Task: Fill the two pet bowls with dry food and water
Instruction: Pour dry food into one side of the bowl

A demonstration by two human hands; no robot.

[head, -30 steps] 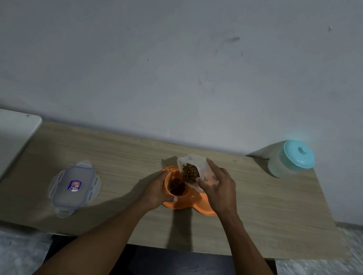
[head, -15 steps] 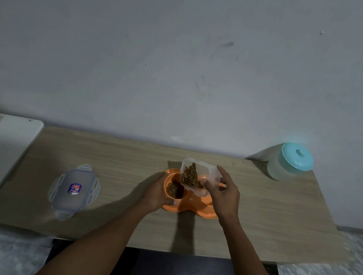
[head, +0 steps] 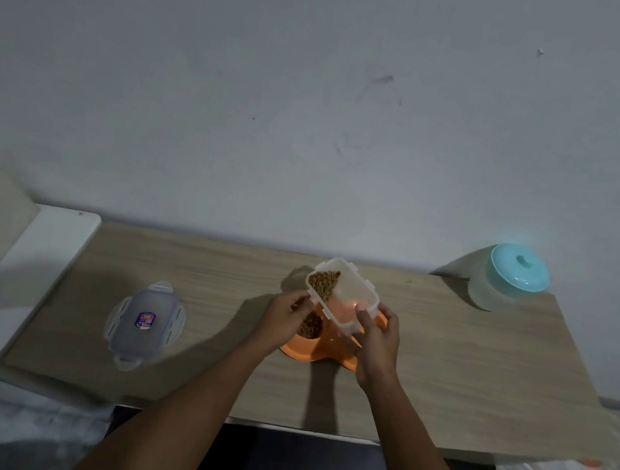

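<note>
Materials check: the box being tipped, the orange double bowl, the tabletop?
Food container: looks like clear plastic, semi-glossy; the kibble and the orange behind show through its walls. Double bowl: likely moulded plastic, smooth uniform orange with rounded edges. Table: pale wood grain, matte; could be laminate rather than solid wood, this view can't settle it.
</note>
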